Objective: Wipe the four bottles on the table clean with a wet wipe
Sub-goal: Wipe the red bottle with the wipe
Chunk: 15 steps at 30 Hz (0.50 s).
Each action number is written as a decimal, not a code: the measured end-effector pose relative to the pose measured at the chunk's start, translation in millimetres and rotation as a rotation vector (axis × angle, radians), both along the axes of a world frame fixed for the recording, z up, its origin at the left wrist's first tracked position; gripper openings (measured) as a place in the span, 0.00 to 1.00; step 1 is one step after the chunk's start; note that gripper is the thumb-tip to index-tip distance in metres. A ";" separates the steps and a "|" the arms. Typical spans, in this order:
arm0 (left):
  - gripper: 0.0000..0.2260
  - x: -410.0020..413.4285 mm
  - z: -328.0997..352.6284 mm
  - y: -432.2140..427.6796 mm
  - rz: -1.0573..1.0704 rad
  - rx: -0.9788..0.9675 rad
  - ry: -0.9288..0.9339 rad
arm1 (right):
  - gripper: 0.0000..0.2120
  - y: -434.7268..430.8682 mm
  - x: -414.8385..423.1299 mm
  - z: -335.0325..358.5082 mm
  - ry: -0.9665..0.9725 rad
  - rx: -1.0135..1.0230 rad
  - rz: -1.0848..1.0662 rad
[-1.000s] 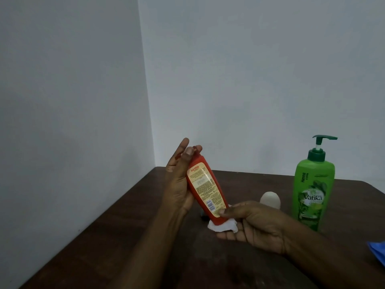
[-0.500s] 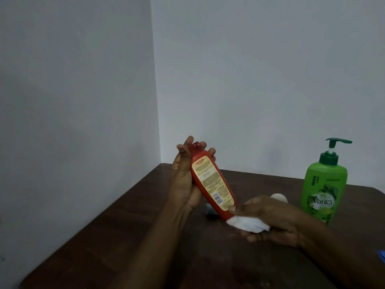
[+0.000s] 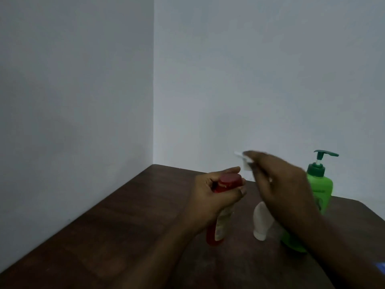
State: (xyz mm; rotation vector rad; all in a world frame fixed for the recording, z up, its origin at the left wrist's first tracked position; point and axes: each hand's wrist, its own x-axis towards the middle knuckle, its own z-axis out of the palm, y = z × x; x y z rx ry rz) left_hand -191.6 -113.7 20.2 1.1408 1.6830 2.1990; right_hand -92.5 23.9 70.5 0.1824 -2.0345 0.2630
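Note:
My left hand (image 3: 216, 192) grips the red bottle (image 3: 217, 228) around its upper part, just under the red cap. The bottle stands upright with its bottom end at the dark wooden table (image 3: 116, 230). My right hand (image 3: 279, 184) hovers, blurred, above and to the right of it, pinching a white wet wipe (image 3: 244, 161) at its fingertips. A small white bottle (image 3: 261, 223) stands beneath my right hand. A green pump bottle (image 3: 318, 184) stands behind my right forearm, partly hidden. I see no fourth bottle.
Two grey walls meet in a corner behind the table. A blue object (image 3: 380, 266) pokes in at the right edge of the view. The table's left side lies along the left wall.
The red bottle went from tilted in the air to upright on the table, my left hand now near its cap. My right hand rose with the wipe from the bottle's lower end.

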 end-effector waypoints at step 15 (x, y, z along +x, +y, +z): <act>0.09 3.5 -0.6 -2.1 0.173 0.074 0.201 | 0.23 3.5 -4.1 -12.0 -0.173 0.309 0.041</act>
